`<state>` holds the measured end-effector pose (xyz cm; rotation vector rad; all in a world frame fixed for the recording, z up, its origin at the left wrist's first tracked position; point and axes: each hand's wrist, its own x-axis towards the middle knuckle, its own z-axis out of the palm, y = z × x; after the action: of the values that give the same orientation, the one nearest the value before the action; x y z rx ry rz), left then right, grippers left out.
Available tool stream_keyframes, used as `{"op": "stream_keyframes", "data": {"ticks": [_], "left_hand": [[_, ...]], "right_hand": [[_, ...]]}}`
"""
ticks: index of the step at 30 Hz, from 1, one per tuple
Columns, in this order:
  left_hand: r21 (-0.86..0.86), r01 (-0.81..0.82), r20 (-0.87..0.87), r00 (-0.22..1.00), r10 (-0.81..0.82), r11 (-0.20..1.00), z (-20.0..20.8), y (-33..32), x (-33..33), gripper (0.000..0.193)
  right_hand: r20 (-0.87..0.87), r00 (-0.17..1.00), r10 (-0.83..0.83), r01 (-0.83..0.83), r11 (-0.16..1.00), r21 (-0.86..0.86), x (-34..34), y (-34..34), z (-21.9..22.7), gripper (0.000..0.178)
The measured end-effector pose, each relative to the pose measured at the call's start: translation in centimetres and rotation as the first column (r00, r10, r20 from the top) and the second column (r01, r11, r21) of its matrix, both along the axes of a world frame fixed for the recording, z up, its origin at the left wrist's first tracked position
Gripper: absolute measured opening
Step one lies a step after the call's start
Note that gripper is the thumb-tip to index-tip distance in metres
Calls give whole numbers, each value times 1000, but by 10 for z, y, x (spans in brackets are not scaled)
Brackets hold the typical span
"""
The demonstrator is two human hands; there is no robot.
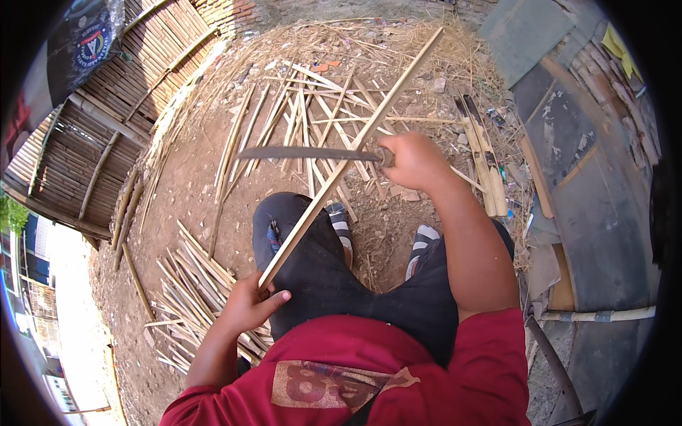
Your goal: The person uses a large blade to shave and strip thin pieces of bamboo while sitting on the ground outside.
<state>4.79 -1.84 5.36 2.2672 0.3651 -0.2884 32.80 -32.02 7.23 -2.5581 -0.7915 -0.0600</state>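
Note:
My left hand [254, 304] is closed round the near end of a long, pale bamboo strip [307, 219], which slants across my left thigh and points up to the far right. My right hand [414, 160] grips the handle end of a machete [302, 153]. Its dark, slightly curved blade points left and crosses the strip near the middle. Whether the edge touches the strip or only passes over it, I cannot tell. Most of the machete's handle is hidden in my fist.
Many split strips [305, 117] lie scattered on the dirt ahead. Beside my left leg is a denser pile of strips [199, 284]. Bamboo panels [92, 153] stand at left. Two wide bamboo pieces [483, 160] and dark sheets [593, 177] are at right.

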Motion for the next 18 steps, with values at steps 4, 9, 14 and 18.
{"op": "stream_keyframes", "data": {"ticks": [4, 9, 14, 18], "left_hand": [[25, 8, -24, 1000, -7, 1000, -6, 15, -27, 45], [2, 13, 29, 999, -13, 1000, -50, 29, -77, 52], [-108, -98, -78, 993, 90, 989, -76, 29, -84, 57], [-68, -88, -1, 996, 88, 994, -70, 24, -86, 57]], "right_hand": [[-21, 983, -183, 184, 976, 117, 21, -25, -11, 34], [-34, 991, 129, -132, 983, -128, 0, 5, -13, 41], [-222, 970, -103, 134, 983, 129, 28, -7, -59, 36], [-137, 984, 113, -122, 991, -61, 3, 25, -35, 37]]}}
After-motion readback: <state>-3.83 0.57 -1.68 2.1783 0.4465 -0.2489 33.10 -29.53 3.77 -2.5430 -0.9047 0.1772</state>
